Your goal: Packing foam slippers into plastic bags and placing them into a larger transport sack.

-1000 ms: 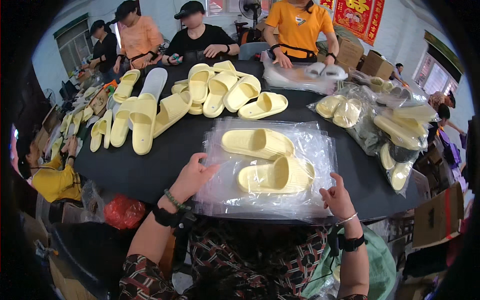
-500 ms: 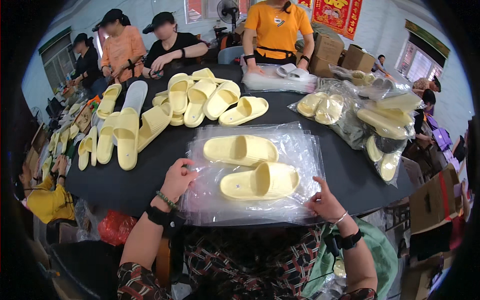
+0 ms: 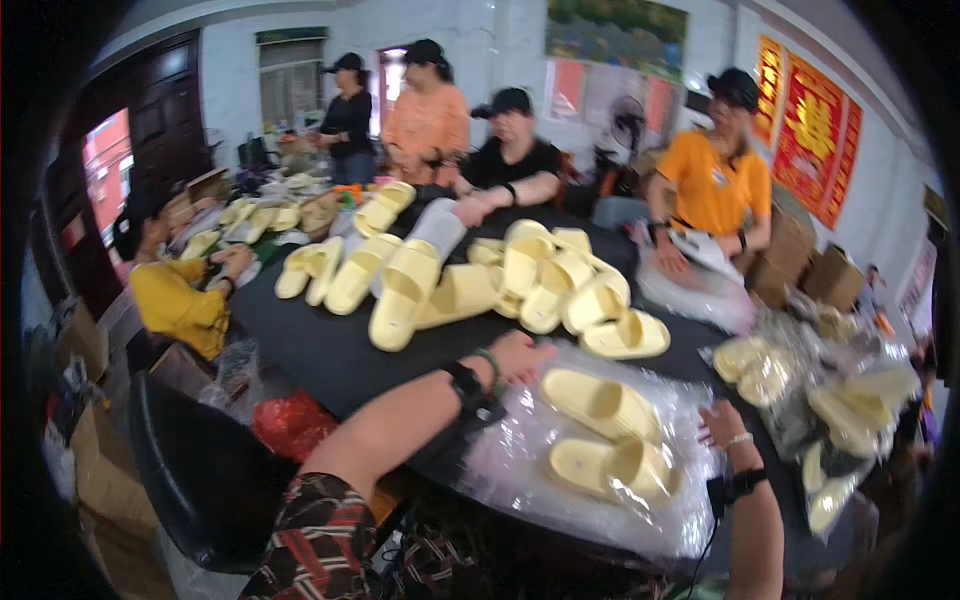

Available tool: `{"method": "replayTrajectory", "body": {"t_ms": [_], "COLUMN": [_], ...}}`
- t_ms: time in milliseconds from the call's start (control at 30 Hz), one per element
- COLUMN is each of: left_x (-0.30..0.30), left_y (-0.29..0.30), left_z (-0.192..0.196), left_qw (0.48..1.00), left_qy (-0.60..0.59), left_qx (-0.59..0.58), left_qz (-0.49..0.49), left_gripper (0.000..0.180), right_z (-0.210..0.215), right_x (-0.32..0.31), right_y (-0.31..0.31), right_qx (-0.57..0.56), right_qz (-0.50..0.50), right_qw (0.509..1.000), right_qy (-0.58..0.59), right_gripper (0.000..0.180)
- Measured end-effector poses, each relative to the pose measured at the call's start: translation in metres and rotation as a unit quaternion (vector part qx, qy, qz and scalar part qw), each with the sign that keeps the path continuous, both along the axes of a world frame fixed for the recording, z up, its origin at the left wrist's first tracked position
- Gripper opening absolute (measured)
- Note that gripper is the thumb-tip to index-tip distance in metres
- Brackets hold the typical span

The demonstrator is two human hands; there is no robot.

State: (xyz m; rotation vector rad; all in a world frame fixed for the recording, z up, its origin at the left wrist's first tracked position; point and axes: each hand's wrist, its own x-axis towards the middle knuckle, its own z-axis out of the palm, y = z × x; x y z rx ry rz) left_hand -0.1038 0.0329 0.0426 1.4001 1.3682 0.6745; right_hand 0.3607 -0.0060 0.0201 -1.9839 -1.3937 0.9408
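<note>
— On the black table [image 3: 330,350] right in front of you, what do you have?

— You have a pair of pale yellow slippers [image 3: 605,435] lying on a clear plastic bag [image 3: 520,455] spread flat near the table's front edge. One slipper sits farther from you, the other closer, side by side.

— Where are your hands?

— Your left hand [image 3: 520,357] rests open, fingers spread, on the far left corner of the bag, just beside the farther slipper. Your right hand [image 3: 722,425] lies on the bag's right edge, fingers loosely apart; neither hand is clamped on anything.

— And around you?

— Beyond your left hand lies a pile of yellow slippers [image 3: 470,275]. To your right sit bagged slippers [image 3: 810,385]. Across the table a person in an orange shirt [image 3: 715,190] handles another bag, and a person in black [image 3: 515,165] leans on the table.
</note>
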Motion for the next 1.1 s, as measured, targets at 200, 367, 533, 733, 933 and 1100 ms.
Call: {"method": "replayTrajectory", "body": {"t_ms": [200,367,533,733,933,1100], "left_x": [0.006,0.009,-0.006,-0.102,-0.325,-0.598], "left_y": [-0.002,-0.009,-0.017,-0.074,-0.086,-0.203], "left_z": [-0.019,-0.019,-0.018,0.043,0.082,0.054], "left_qw": [0.990,0.979,0.984,0.974,0.843,0.759], "left_qy": [-0.122,-0.180,-0.159,-0.023,-0.080,-0.077], "left_qx": [0.040,0.077,0.050,0.195,0.224,0.189], "left_qz": [0.065,0.056,0.056,0.113,0.483,0.618], "left_gripper": [0.074,0.067,0.067,0.063,0.041,0.035], "right_z": [-0.043,-0.052,-0.033,0.005,0.004,-0.016], "right_x": [0.004,0.013,-0.018,-0.060,-0.089,-0.101], "right_y": [0.032,0.027,-0.008,-0.111,-0.176,-0.157], "right_qx": [0.024,0.154,0.387,0.329,0.212,0.236], "right_qz": [-0.002,0.000,0.135,0.303,0.329,0.339], "right_qw": [0.998,0.988,0.858,0.826,0.875,0.881], "right_qy": [0.051,0.018,-0.309,-0.343,-0.284,-0.232], "right_gripper": [0.048,0.046,0.062,0.071,0.071,0.076]}}
